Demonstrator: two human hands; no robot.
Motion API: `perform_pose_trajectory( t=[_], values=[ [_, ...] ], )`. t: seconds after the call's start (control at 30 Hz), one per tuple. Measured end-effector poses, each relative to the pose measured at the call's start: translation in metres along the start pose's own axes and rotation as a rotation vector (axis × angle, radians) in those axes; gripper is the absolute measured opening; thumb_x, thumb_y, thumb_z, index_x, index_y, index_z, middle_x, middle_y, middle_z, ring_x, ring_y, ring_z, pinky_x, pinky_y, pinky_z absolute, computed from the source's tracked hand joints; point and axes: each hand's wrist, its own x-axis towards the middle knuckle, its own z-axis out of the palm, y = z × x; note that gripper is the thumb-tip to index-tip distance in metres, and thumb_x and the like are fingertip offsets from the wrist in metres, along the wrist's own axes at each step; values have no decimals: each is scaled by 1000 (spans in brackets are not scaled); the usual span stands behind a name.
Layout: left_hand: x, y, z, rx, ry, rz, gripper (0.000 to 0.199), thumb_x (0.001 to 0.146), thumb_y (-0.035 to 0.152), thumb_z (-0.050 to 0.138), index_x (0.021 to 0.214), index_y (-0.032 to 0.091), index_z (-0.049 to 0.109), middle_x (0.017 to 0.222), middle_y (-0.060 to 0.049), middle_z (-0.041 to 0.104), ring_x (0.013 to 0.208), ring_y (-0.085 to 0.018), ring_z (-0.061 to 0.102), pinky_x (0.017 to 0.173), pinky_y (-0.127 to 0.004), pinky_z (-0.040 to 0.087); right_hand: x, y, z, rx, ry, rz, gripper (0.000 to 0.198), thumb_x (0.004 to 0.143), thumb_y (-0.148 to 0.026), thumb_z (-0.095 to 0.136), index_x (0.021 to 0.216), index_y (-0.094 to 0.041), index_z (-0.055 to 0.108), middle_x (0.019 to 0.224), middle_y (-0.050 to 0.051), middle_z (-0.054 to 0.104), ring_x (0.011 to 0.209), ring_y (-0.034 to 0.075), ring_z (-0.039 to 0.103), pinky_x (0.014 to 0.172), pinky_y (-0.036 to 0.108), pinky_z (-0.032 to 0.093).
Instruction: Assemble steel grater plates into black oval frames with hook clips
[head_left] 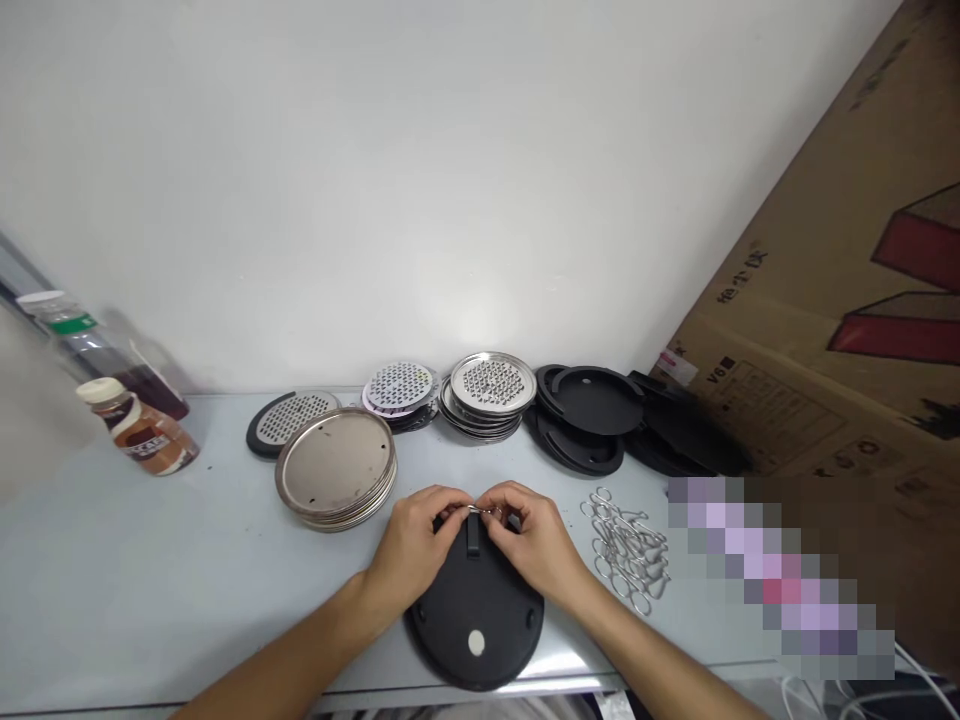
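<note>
A round black disc (491, 605) with a white oval spot and a raised tab (473, 537) lies at the front edge of the table. At its far rim, my left hand (426, 530) and my right hand (534, 535) meet, fingertips pinched on a small metal wire piece (474, 509). Most of that wire is hidden by the fingers. To the right of my right hand is a heap of bent wire hooks (628, 550) with looped ends. Left of my left hand stands a stack of plain round metal plates (335, 465).
Along the wall sit stacks of perforated grater discs (493, 385), more grater discs (400, 388), a black-rimmed one (296, 420) and several black discs (596, 400). Two bottles, one brown-labelled (146, 435), stand at left. A large cardboard box (795, 380) leans at right.
</note>
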Motion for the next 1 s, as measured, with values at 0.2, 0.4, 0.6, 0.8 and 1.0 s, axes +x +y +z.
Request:
perform_pose_trajectory(
  t=[0.2,0.4,0.6,0.8,1.0],
  values=[
    [1,-1,0,34,6,51,18,88,14,58,93,23,73,90,-1,76,82,-16,69,77,-27,53,0,-1,0,-92,29,-37,19,84,-14,54,88,-20,71,80,2,68,65,15,57,65,28,46],
    [2,-2,1,63,26,98,19,88,12,60,93,23,74,90,-2,76,84,-17,69,79,-29,54,0,-2,1,-137,24,-93,21,81,-10,57,92,-22,70,85,3,68,73,18,60,71,30,48],
    [0,-2,2,78,72,127,17,89,13,60,93,23,73,88,-1,75,82,-16,69,77,-27,54,-1,-1,4,-186,33,-123,27,81,-6,56,100,-22,66,90,4,67,85,20,61,79,34,49],
    [2,-2,-3,102,101,188,13,90,16,61,93,22,73,88,-2,75,84,-17,68,80,-30,53,-1,0,1,-185,51,-259,20,90,-11,52,98,-22,67,91,6,67,90,22,61,82,36,50],
    [1,-4,-4,149,66,189,15,88,13,62,91,23,73,86,-1,76,81,-18,70,78,-31,53,-3,-2,-4,-150,14,-226,25,89,-10,53,98,-24,71,98,7,69,91,21,65,84,35,52]
  ],
)
